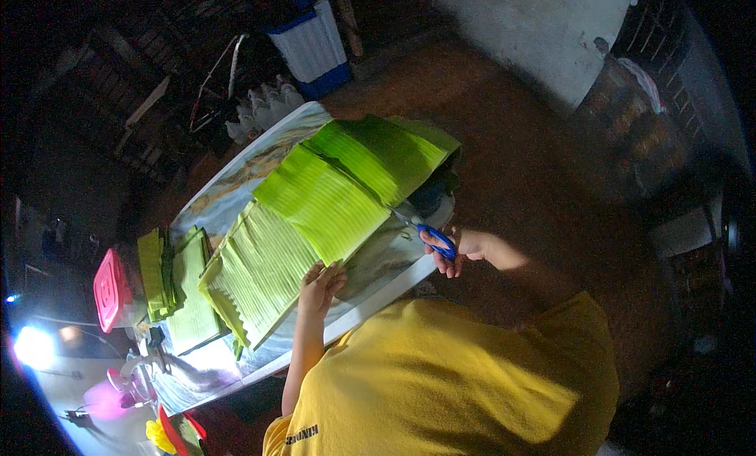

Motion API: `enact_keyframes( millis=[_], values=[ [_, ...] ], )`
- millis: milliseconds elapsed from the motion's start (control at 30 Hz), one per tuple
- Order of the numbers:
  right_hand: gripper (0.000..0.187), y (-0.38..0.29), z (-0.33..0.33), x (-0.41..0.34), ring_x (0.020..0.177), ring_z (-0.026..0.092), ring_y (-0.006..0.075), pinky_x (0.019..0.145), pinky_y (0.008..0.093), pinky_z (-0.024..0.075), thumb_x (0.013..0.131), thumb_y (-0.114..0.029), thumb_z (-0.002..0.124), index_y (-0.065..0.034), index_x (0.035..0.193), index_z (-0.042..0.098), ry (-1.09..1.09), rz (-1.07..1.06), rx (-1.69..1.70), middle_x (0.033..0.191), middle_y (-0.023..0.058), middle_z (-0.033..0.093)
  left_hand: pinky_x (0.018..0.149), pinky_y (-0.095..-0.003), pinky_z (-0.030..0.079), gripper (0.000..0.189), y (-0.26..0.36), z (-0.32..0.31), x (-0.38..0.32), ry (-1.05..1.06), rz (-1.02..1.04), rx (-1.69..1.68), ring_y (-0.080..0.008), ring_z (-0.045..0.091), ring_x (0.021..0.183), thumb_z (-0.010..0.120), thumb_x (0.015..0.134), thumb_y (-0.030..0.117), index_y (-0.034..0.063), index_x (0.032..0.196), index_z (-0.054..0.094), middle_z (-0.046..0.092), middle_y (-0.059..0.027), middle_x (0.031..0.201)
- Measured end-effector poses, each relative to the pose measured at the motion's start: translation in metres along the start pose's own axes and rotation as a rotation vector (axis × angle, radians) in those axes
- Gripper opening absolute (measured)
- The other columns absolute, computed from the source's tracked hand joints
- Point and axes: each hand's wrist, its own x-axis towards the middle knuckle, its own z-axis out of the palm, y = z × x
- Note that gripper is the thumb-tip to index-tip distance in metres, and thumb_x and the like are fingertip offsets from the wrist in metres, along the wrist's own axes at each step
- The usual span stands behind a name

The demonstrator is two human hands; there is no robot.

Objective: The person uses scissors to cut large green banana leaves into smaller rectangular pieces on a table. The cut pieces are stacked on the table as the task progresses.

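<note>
A broad green banana leaf lies across the marble-patterned table. My left hand pinches its near corner. In my right hand are blue-handled scissors, held beyond the table's near edge. Their blades point at the leaf's near edge, where the piece meets a darker leaf section; whether they are open there I cannot tell. A stack of paler cut leaf pieces lies left of my left hand, partly under the green leaf. Farther left are a smaller leaf pile and folded leaf strips.
A container with a pink lid stands at the table's left end, near a bright lamp. Behind the table are a white and blue bin and several pale bottles. The surroundings are dark.
</note>
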Motion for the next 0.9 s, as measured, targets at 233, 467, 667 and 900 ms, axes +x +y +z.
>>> enact_keyframes(
  millis=[233, 467, 667, 900],
  values=[
    [0.06, 0.009, 0.0, 0.003, 0.046, 0.058, 0.0155, 0.042, 0.0291, 0.0498, 0.082, -0.062, 0.043, -0.0036, 0.095, 0.046, 0.019, -0.031, -0.021, 0.057, 0.0058, 0.058, 0.062, -0.0275, 0.054, 0.015, -0.004, -0.01, 0.01, -0.032, 0.009, 0.008, -0.0196, 0.062, 0.071, 0.055, 0.086, 0.01, 0.0001, 0.096, 0.05, 0.06, -0.0121, 0.085],
    [0.051, 0.021, 0.004, -0.02, 0.057, 0.061, 0.0149, 0.046, 0.0279, 0.0495, 0.085, -0.056, 0.044, -0.0061, 0.094, 0.05, -0.056, -0.038, -0.17, 0.068, 0.007, 0.062, 0.067, -0.0313, 0.056, 0.03, 0.009, -0.005, 0.025, -0.017, -0.097, -0.246, -0.0262, 0.061, 0.069, 0.052, 0.088, 0.017, -0.0047, 0.106, 0.041, 0.058, -0.0198, 0.088],
    [0.032, -0.029, -0.001, -0.029, 0.063, 0.06, 0.0135, 0.05, 0.0232, 0.0476, 0.085, -0.033, 0.059, -0.0056, 0.096, 0.046, 0.231, -0.258, -0.212, 0.086, 0.0087, 0.063, 0.054, -0.0259, 0.054, 0.031, 0.018, -0.009, 0.039, -0.105, -0.182, -0.297, -0.0207, 0.06, 0.063, 0.051, 0.089, 0.023, -0.0038, 0.103, 0.042, 0.058, -0.0156, 0.079],
    [0.029, -0.082, -0.017, 0.141, 0.085, 0.059, 0.0177, 0.075, 0.0313, 0.0451, 0.085, -0.025, 0.059, -0.0011, 0.098, 0.049, 0.776, -1.027, -0.49, 0.091, 0.0109, 0.062, 0.038, -0.0201, 0.045, 0.018, 0.036, 0.0, 0.058, -0.141, -0.307, -0.319, -0.0125, 0.053, 0.049, 0.05, 0.088, 0.018, -0.0007, 0.088, 0.05, 0.055, -0.009, 0.066]
  ],
)
